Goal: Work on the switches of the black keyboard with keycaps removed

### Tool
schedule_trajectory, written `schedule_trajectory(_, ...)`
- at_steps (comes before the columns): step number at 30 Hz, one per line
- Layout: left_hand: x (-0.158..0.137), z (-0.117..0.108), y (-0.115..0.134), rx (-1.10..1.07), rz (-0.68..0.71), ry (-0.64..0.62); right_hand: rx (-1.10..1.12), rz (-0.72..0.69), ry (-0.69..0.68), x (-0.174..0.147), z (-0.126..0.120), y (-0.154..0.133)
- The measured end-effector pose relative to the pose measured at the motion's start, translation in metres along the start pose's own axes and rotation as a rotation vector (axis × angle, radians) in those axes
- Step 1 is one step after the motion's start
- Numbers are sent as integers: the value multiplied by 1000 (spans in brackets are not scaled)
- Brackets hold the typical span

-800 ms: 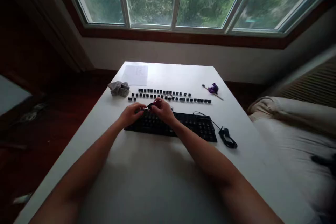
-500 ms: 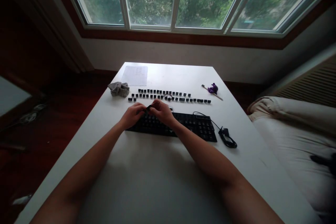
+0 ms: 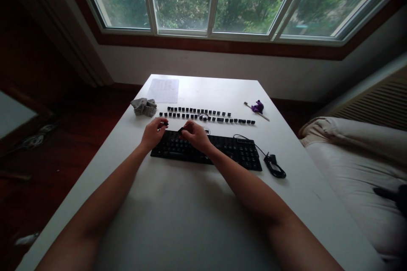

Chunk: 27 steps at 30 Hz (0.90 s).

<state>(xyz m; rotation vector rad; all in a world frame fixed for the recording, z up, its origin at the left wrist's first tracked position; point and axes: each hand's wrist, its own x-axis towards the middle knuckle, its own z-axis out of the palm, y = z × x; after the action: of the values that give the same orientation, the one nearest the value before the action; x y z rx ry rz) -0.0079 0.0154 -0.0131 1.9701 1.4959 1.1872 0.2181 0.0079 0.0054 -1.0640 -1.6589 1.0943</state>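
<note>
My left hand [image 3: 154,132] is just beyond the keyboard's far left corner, thumb and fingers pinching a small black keycap [image 3: 165,123]. Above the upper left part of the black keyboard [image 3: 178,156], my right hand [image 3: 196,135] grips a small dark tool [image 3: 180,130]; its exact kind is hard to make out. Part of the keyboard is covered by the right hand and forearm. Rows of loose black keycaps [image 3: 187,116] lie on the table behind the keyboard, the nearest left ones hidden by my left hand.
A grey cloth [image 3: 144,107] and a sheet of paper [image 3: 163,90] lie at the back left of the white table [image 3: 178,220]. At the back right are a brush [image 3: 264,116] and a purple lump [image 3: 257,106]. A coiled black cable [image 3: 275,167] rests beside the keyboard.
My left hand has moved left and away from the right hand, with a keycap at its fingertips. The right hand has stayed almost in place with the dark tool.
</note>
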Motion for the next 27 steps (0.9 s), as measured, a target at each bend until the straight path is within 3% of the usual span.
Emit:
schedule_trajectory(5,7,-10,-12,275,61,97,19,12,-3,2,0,1)
schedule_trajectory(11,30,-6,-24,491,156,-9,11,17,-7,1,-1,0)
schedule_trajectory(18,57,6,-35,592,199,-131,20,12,-6,-1,-2,3)
schedule_trajectory(27,70,12,-47,560,171,-149,-8,9,-7,-2,-6,-2)
